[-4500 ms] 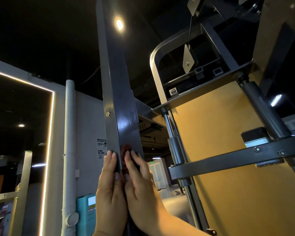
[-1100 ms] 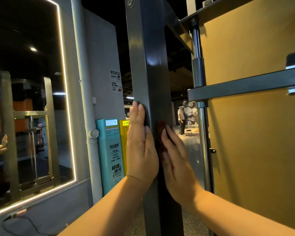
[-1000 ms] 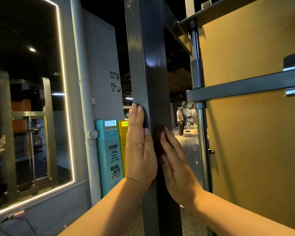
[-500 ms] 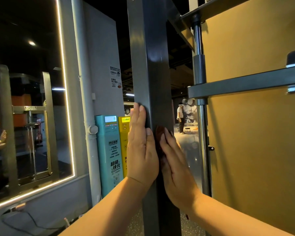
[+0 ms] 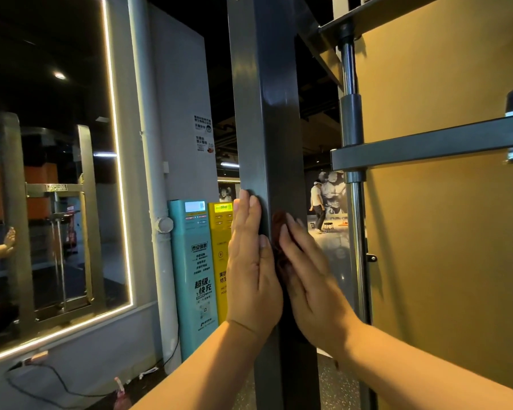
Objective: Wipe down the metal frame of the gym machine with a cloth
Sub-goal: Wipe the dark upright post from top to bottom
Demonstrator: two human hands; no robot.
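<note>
both hands lie flat against the upright, fingers straight and close together. the left hand (image 5: 253,273) is spread open on the left face of the dark grey metal post (image 5: 267,113), palm to the steel, with nothing in it. the right hand (image 5: 311,279) is just as flat on the face to the right, and it presses a dark reddish-brown cloth (image 5: 278,232) against the metal. only a narrow strip of the cloth shows, between the two hands and just above the right fingertips. neither hand curls round anything.

the post runs straight up out of the top of view. to its right stands a chrome guide rod (image 5: 356,220) with a dark sleeve, and a grey crossbar (image 5: 427,146) reaches from it across an ochre panel (image 5: 442,261). left of the post, a teal kiosk (image 5: 193,276) and a yellow kiosk (image 5: 219,247) stand side by side against a grey wall, near a white pipe (image 5: 148,143). further left hangs a mirror (image 5: 57,173) edged with a glowing strip.
</note>
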